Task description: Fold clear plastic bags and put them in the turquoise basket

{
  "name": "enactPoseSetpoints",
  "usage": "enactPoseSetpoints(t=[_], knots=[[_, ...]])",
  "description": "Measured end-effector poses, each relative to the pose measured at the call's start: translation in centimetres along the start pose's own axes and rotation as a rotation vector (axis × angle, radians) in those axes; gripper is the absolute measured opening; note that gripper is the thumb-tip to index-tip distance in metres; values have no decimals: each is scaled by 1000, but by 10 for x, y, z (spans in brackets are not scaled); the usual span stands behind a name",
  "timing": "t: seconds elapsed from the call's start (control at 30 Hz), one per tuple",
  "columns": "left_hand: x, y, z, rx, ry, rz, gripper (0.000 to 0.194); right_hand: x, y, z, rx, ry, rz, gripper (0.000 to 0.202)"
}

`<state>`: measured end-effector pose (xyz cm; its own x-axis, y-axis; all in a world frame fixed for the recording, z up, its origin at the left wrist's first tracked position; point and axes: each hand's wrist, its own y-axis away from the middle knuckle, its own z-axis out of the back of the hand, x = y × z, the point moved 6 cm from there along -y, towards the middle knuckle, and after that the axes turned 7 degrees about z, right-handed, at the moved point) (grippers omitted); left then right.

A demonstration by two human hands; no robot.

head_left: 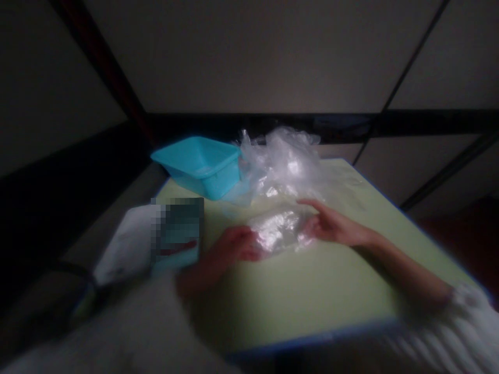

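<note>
A clear, shiny plastic bag [277, 228] is held low over a pale yellow-green table [304, 296], directly between two bare hands. The left hand [239, 243], at the bag's nine o'clock, grips one end; the right hand [333, 226], at three o'clock, grips the other, one finger stretched out. A heap of crumpled clear plastic [286, 163] sits at twelve o'clock, a turquoise basin [222, 182] at ten.
</note>
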<state>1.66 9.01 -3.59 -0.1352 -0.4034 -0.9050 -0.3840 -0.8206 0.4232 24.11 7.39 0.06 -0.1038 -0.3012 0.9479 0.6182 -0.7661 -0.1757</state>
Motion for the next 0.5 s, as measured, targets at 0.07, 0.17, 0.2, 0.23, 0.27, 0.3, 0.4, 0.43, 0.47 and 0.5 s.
enactPoseSetpoints(t=[0.07,0.17,0.2,0.23,0.27,0.3,0.4,0.43,0.47,0.5], knots=[[0,1,-1,28,28,34,35,0,1,-2,33,-48,-18,73],[-5,6,-9,134,38,58,37,2,3,-8,93,-128,-35,81],[-8,8,-11,164,41,57,38,2,3,-9,105,-148,-40,84],[-10,10,-13,183,45,52,41,3,3,-9,106,-163,-45,86],[-11,11,-13,191,46,48,44,2,3,-9,94,-171,-48,88],[-12,12,-14,194,41,46,47,2,2,-7,71,-172,-47,88],[-10,12,-13,212,21,37,58,0,0,0,-22,-150,-8,82],[-9,11,-12,220,17,29,61,-1,-1,2,-52,-140,14,79],[-8,11,-11,225,13,18,63,-1,-2,5,-79,-131,33,76],[-7,10,-10,229,10,3,65,-2,-3,7,-101,-123,50,74]])
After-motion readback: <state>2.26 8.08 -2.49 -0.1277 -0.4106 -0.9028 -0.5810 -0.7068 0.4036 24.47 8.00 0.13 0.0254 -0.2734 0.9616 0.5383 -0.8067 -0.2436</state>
